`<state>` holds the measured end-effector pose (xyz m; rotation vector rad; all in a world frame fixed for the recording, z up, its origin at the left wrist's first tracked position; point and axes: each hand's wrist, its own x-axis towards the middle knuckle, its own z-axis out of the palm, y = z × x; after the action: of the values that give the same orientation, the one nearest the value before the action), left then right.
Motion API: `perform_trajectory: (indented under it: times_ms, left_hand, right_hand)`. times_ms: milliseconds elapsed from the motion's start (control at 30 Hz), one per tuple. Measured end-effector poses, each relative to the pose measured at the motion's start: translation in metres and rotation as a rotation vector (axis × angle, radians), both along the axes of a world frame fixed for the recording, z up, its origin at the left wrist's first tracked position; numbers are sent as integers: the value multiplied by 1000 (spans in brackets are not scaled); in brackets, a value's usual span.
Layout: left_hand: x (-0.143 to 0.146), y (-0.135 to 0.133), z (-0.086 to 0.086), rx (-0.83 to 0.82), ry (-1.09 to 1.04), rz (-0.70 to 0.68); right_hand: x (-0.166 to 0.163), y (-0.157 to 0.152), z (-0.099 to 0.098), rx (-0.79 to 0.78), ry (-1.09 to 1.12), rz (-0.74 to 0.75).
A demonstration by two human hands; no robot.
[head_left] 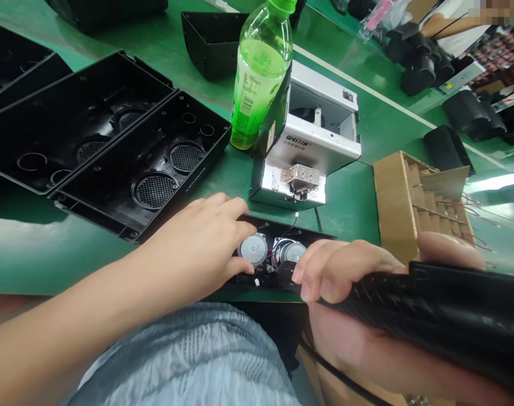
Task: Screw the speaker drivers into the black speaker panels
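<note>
A black speaker housing (273,226) lies in front of me at the table's near edge. Two round silver speaker drivers sit in it, joined by thin red and black wires with small white plugs. My left hand (212,239) reaches over the housing's left end, thumb and fingers gripping the rim of the left speaker driver (253,250). In my right hand (345,265) is a black electric screwdriver (464,307), slanting down from the right. Its tip end is by the lower edge of the right speaker driver (298,252); the very tip is hard to make out.
Open black speaker shells (206,160) with round grilles stand at left. Behind the housing are a silver WEIXIN machine (324,144) and a green drink bottle (257,84). A divided cardboard box (394,203) with wired parts sits at right. Another person's arm (447,22) shows at the far right.
</note>
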<state>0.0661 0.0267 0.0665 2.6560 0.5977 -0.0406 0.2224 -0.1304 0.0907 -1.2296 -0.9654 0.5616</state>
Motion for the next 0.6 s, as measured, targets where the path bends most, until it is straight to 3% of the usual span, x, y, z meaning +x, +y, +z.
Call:
perform_trajectory:
  times_ms: [267, 400, 600]
  left_hand:
    - [-2, -6, 2, -13, 3, 8]
    - [-2, -10, 10, -84, 36, 37]
    - [-4, -12, 14, -70, 44, 53]
  right_hand:
    - [9, -25, 6, -209, -39, 107]
    - [0, -33, -6, -130, -25, 127]
    - [-12, -8, -20, 56, 5, 176]
